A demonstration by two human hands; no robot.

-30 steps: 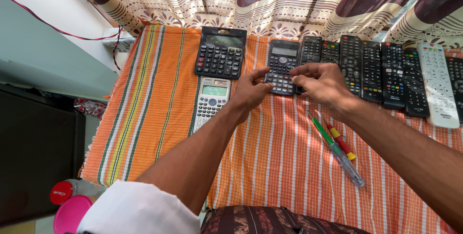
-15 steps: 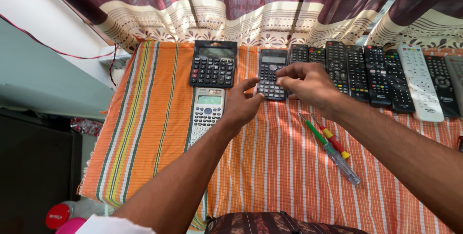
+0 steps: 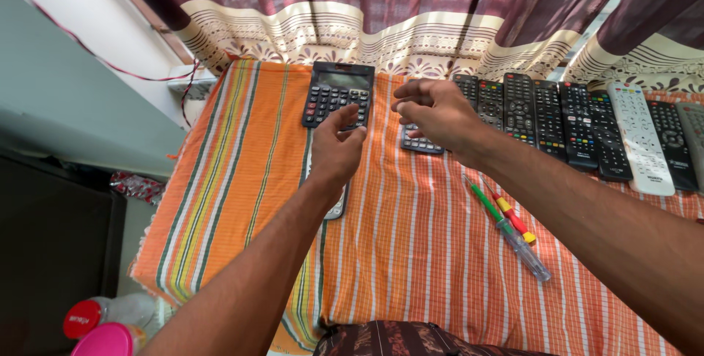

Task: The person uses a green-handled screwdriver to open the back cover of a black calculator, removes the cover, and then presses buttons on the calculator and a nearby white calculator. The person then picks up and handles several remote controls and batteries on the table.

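Head view of a cloth-covered table. The left hand [image 3: 334,147] hovers palm-down, fingers loosely spread and holding nothing, over a light-bodied calculator [image 3: 336,206] of which only the near end shows beneath the wrist; its fingertips reach toward the near edge of a large black calculator [image 3: 338,93] lying at the far side of the striped orange cloth [image 3: 242,180]. The right hand [image 3: 433,114] is half-curled, thumb and fingers bent toward each other without gripping anything, above a smaller dark calculator [image 3: 422,142], which it partly hides. To the right lies a row of remote controls [image 3: 579,125], side by side and untouched; nearer, green and red screwdrivers [image 3: 506,217] rest on the cloth. Judged from this layout, the calculators and remotes already lie in line, and no item is lifted or opened yet.
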